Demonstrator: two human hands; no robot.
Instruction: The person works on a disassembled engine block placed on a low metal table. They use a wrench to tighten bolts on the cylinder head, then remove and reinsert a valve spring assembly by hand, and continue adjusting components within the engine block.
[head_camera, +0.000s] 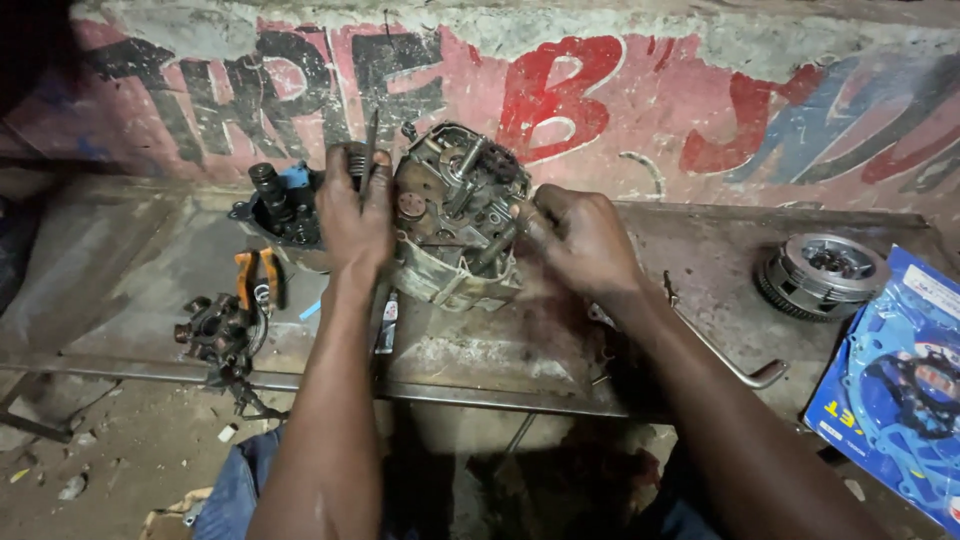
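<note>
While I look down from the head cam, the biggest thing in view is the worn metal surface (700, 250), a grimy sheet set against a painted wall (620, 90) w/ red and dark lettering. Near the middle of the far edge sits an engine crankcase (455, 215), opened up, gears and shafts showing, tilted a bit toward me. At the right end, hanging over the near right corner, lies a blue gasket pack (900, 385). My right hand (580, 240) is on the crankcase's right side, fingers closed around a small metal part at the case; can't tell exactly what the part is. My left hand (355, 215) is on the case's left side, fingers wrapped and clamped on a thin dark rod-like tool (368, 150) that stands nearly upright, tip up toward the wall. Just left of that hand, by the far edge, is a dark cylinder-type engine part (280, 205) w/ a blue bit behind it. Toward the right end, well apart from the case, sits a round clutch assembly (820, 272). Btwn it and my right forearm a bent metal rod (730, 360) lies on the surface, hooked end near the front edge. At the near left edge is a small rusty casting (215, 335), and just beside it orange-handled pliers (255, 280). Below the front edge, dirt floor (120, 450) w/ scraps.
</note>
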